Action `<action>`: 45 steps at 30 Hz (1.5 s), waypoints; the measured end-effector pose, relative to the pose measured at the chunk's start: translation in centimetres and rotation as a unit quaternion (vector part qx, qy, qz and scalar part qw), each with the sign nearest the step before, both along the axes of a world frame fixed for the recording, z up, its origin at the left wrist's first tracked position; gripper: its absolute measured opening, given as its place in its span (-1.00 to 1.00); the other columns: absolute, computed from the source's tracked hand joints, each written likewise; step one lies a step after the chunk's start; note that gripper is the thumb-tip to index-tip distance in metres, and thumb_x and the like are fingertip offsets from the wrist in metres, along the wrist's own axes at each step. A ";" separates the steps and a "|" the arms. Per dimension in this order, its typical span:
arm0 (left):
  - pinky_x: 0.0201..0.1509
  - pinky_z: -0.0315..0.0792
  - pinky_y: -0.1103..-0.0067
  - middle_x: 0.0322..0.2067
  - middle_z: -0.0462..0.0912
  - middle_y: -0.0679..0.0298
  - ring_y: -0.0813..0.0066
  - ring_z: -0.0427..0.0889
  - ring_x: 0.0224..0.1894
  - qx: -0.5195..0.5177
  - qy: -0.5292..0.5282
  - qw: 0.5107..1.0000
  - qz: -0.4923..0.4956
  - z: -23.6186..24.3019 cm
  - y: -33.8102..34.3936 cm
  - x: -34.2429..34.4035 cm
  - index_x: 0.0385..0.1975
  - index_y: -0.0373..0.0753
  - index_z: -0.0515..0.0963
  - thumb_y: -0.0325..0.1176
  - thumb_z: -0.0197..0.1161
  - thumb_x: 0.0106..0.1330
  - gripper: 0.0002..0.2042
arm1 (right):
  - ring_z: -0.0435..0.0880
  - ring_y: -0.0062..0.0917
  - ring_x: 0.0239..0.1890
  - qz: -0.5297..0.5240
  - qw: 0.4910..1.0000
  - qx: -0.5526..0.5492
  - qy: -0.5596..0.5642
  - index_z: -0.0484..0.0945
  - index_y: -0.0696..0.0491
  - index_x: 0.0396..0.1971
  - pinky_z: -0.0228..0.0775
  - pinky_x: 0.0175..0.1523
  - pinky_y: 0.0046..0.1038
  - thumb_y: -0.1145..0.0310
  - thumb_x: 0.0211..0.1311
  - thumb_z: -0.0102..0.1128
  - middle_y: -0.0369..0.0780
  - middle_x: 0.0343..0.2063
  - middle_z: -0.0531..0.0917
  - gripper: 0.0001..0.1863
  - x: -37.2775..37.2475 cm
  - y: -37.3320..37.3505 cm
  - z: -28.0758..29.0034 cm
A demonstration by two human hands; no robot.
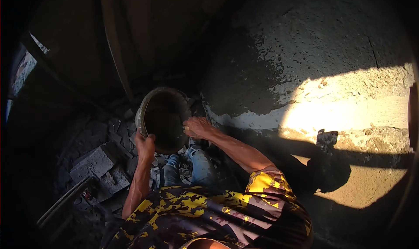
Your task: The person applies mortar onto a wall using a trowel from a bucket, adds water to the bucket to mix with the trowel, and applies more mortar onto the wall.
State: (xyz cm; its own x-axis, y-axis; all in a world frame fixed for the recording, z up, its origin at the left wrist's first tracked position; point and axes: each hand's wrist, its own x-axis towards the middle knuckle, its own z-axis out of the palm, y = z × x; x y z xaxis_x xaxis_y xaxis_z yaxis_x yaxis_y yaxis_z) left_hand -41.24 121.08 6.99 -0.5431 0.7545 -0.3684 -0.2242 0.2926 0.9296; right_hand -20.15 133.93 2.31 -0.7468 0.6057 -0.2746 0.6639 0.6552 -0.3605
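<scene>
A round, dark pan (150,99) with a pale, worn rim is held out in front of my legs, its opening tipped toward me. My left hand (145,145) grips the lower left of the rim, the thumb showing at the edge. On the right side, my right hand (198,127) is closed on the rim, with a ring on one finger. The inside of the pan lies in deep shade, so I cannot tell what, if anything, is in it.
Grey blocks (99,164) and broken rubble lie at my left. A curved strip (65,199) rests nearby at lower left. To the right stands a rough wall (340,105), partly wet-looking and partly sunlit. A long pole (114,44) rises at the back left.
</scene>
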 end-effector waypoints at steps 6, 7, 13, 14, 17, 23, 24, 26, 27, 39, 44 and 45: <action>-0.12 0.36 0.57 -0.27 0.52 0.29 0.45 0.49 -0.23 -0.032 -0.089 0.985 0.142 -1.4 -4.3 -4.1 -0.05 -0.33 0.40 -0.61 0.04 -0.06 -0.55 | 0.55 -0.46 -0.59 0.044 0.959 -0.265 0.085 0.55 0.07 -0.09 0.44 -0.41 -0.40 0.09 0.16 0.21 -0.18 -0.46 0.64 -0.58 -3.0 0.6 3.2; -0.13 0.38 0.54 -0.25 0.51 0.27 0.43 0.48 -0.23 -0.020 -0.094 0.983 0.156 -1.6 -4.7 -4.4 -0.04 -0.33 0.39 -0.59 0.04 -0.03 -0.56 | 0.53 -0.54 -0.59 -0.022 0.905 -0.403 0.134 0.54 0.13 -0.09 0.42 -0.43 -0.47 0.10 0.18 0.22 -0.21 -0.49 0.62 -0.56 -2.9 1.6 3.6; -0.15 0.45 0.50 -0.24 0.53 0.18 0.35 0.55 -0.25 -0.117 -0.081 0.966 0.215 -3.0 -5.7 -6.0 0.01 -0.39 0.37 -0.57 0.03 -0.03 -0.53 | 0.54 -0.67 -0.61 -0.316 0.789 -0.387 0.358 0.51 0.12 -0.26 0.42 -0.53 -0.64 0.22 0.31 0.09 -0.27 -0.55 0.57 -0.75 5.4 19.3 10.9; -0.15 0.45 0.50 -0.24 0.53 0.18 0.35 0.55 -0.25 -0.130 -0.075 0.964 0.218 -2.7 -7.2 -6.1 0.01 -0.39 0.37 -0.57 0.03 -0.03 -0.53 | 0.50 -0.70 -0.62 -0.387 0.802 -0.254 0.377 0.52 0.13 -0.20 0.37 -0.54 -0.63 0.23 0.31 0.07 -0.30 -0.56 0.54 -0.73 7.6 20.8 13.1; -0.18 0.43 0.50 -0.22 0.55 0.15 0.36 0.55 -0.24 -0.053 -0.050 0.973 0.220 -1.6 -6.9 -5.9 0.02 -0.41 0.37 -0.58 0.02 -0.04 -0.50 | 0.44 -0.72 -0.61 -0.391 0.852 -0.002 0.349 0.55 0.17 -0.13 0.30 -0.52 -0.63 0.26 0.29 0.09 -0.30 -0.57 0.53 -0.70 11.5 16.3 21.7; -0.36 0.34 0.52 -0.40 0.50 0.30 0.48 0.44 -0.46 -0.092 -0.013 0.980 0.176 -3.3 -2.5 -3.3 -0.08 -0.31 0.44 -0.59 0.07 -0.03 -0.59 | 0.62 -0.13 -0.19 -0.198 0.971 0.111 0.070 0.55 0.06 -0.12 0.48 -0.11 -0.21 0.23 0.16 0.15 -0.06 -0.25 0.60 -0.67 7.1 5.5 21.6; -0.31 0.37 0.49 -0.38 0.55 0.27 0.45 0.48 -0.43 -0.086 -0.011 0.983 0.162 -3.3 -1.7 -2.4 -0.05 -0.31 0.45 -0.59 0.08 -0.01 -0.58 | 0.61 -0.16 -0.18 -0.143 0.985 0.101 -0.007 0.54 0.05 -0.16 0.49 -0.08 -0.21 0.24 0.15 0.14 -0.07 -0.22 0.58 -0.71 5.0 4.9 19.6; -0.23 0.40 0.46 -0.30 0.59 0.19 0.40 0.54 -0.35 -0.102 0.018 0.985 0.135 -3.6 -0.1 -0.7 0.01 -0.32 0.44 -0.56 0.10 0.02 -0.55 | 0.61 -0.21 -0.16 -0.033 0.989 0.142 -0.039 0.57 0.04 -0.25 0.51 -0.12 -0.22 0.31 0.09 0.13 -0.09 -0.21 0.55 -0.77 1.6 4.6 13.3; -0.23 0.40 0.46 -0.30 0.59 0.19 0.40 0.54 -0.35 -0.093 0.014 0.987 0.129 -3.5 0.8 0.2 0.01 -0.32 0.44 -0.56 0.10 0.02 -0.55 | 0.61 -0.29 -0.15 -0.033 0.978 0.197 -0.066 0.60 0.08 -0.33 0.52 -0.16 -0.28 0.35 0.06 0.11 -0.11 -0.24 0.56 -0.80 -0.3 4.1 11.6; -0.23 0.37 0.52 -0.35 0.53 0.26 0.46 0.48 -0.35 -0.044 -0.040 0.988 0.142 -0.8 -3.1 -1.5 -0.07 -0.36 0.41 -0.57 0.07 -0.01 -0.60 | 0.66 -0.26 -0.39 0.127 0.967 -0.206 0.081 0.63 0.11 -0.30 0.48 -0.23 -0.28 0.21 0.01 0.16 -0.09 -0.43 0.66 -0.68 -4.3 2.3 0.9; -0.29 0.41 0.51 -0.29 0.51 0.20 0.40 0.50 -0.34 0.008 -0.106 0.961 0.256 -0.2 -5.6 -3.2 -0.09 -0.37 0.40 -0.56 0.07 -0.06 -0.59 | 0.53 -0.66 -0.51 0.001 0.856 -0.492 0.158 0.54 0.21 -0.13 0.34 -0.47 -0.60 0.15 0.24 0.16 -0.28 -0.53 0.58 -0.60 -5.4 6.3 9.4; -0.29 0.41 0.51 -0.29 0.51 0.20 0.40 0.50 -0.34 0.012 -0.108 0.964 0.243 -0.5 -4.8 -3.6 -0.09 -0.37 0.40 -0.56 0.07 -0.06 -0.59 | 0.53 -0.70 -0.52 -0.038 0.806 -0.549 0.218 0.54 0.19 -0.13 0.38 -0.47 -0.60 0.14 0.26 0.18 -0.30 -0.51 0.58 -0.60 -4.2 9.5 8.7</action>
